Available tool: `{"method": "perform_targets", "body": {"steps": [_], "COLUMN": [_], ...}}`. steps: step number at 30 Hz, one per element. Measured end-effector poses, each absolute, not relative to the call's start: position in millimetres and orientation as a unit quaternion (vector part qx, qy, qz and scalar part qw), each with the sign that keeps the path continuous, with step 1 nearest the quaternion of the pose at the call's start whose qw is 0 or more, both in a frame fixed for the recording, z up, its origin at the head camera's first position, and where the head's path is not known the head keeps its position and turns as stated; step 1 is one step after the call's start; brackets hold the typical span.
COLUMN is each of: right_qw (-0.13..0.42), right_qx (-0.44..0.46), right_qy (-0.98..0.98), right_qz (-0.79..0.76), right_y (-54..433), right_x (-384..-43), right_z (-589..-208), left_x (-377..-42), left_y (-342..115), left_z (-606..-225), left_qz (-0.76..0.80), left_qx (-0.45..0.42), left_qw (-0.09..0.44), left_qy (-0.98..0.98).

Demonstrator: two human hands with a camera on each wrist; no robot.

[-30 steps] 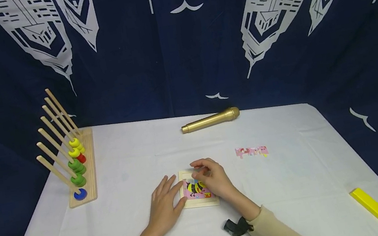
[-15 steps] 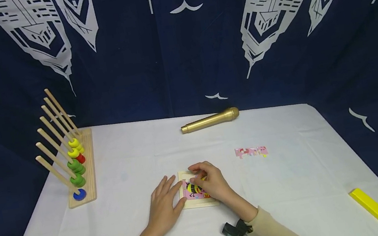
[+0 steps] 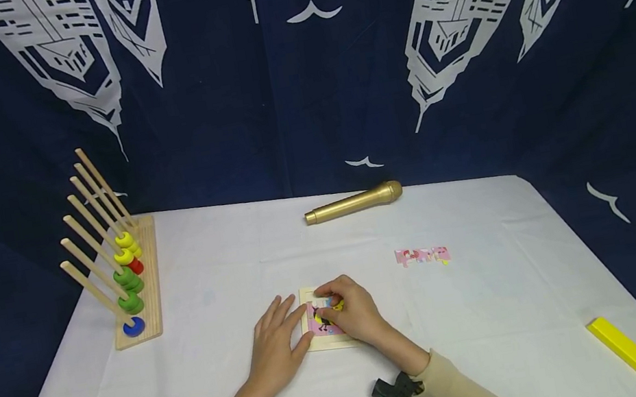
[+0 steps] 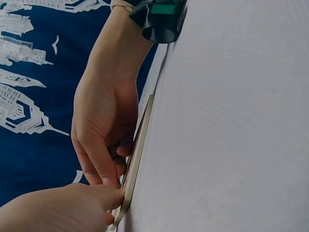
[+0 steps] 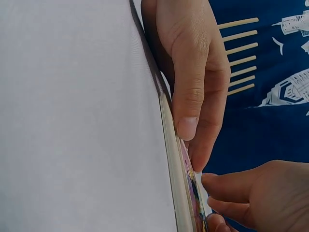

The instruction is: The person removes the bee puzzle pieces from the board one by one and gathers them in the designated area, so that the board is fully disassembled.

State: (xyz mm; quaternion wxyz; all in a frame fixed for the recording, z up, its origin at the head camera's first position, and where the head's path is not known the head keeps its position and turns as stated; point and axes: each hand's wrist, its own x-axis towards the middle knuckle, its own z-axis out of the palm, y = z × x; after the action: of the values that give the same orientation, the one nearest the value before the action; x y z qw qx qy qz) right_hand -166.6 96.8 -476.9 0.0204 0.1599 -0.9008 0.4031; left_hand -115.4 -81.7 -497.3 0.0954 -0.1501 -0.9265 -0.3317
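Observation:
A small square jigsaw puzzle (image 3: 316, 327) with a striped bee picture lies in a pale wooden frame (image 3: 330, 345) on the table. My left hand (image 3: 275, 345) rests at the frame's left side, fingers spread, with the thumb and index tips touching its edge. Over the upper and right parts of the picture is my right hand (image 3: 356, 309). Its thumb and index tips reach down to the puzzle's upper left, the other fingers curled under. Whether a loose piece sits between them is hidden. In the left wrist view, the right hand (image 4: 104, 130) bends over the frame's surface (image 4: 140, 145).
A strip of pink puzzle pieces (image 3: 423, 255) lies right of the frame. A gold microphone (image 3: 353, 204) is near the back edge. At left stands a wooden peg stand (image 3: 149, 295) with coloured rings. A yellow block (image 3: 625, 347) lies at the right.
My right hand has slid a little left and toward me over the puzzle, covering more of the bee. The left hand has stayed in place.

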Motion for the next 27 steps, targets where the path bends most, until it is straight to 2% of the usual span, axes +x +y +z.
{"method": "perform_targets", "body": {"steps": [8,27], "right_qw": [0.043,0.033], "right_qx": [0.178,0.187], "right_qy": [-0.909,-0.895], "right_qz": [0.375,0.403], "right_y": [95.7,94.9], "right_x": [-163.5,-163.4], "right_z": [-477.1,-474.4], "left_x": [-115.0,-115.5], "left_y": [-81.8,-80.8], "left_z": [-496.3,-496.3], "left_qz": [-0.333,-0.333], "left_qx": [-0.149,-0.147], "left_qw": [0.099,0.103], "left_qy": [-0.926,-0.926]}}
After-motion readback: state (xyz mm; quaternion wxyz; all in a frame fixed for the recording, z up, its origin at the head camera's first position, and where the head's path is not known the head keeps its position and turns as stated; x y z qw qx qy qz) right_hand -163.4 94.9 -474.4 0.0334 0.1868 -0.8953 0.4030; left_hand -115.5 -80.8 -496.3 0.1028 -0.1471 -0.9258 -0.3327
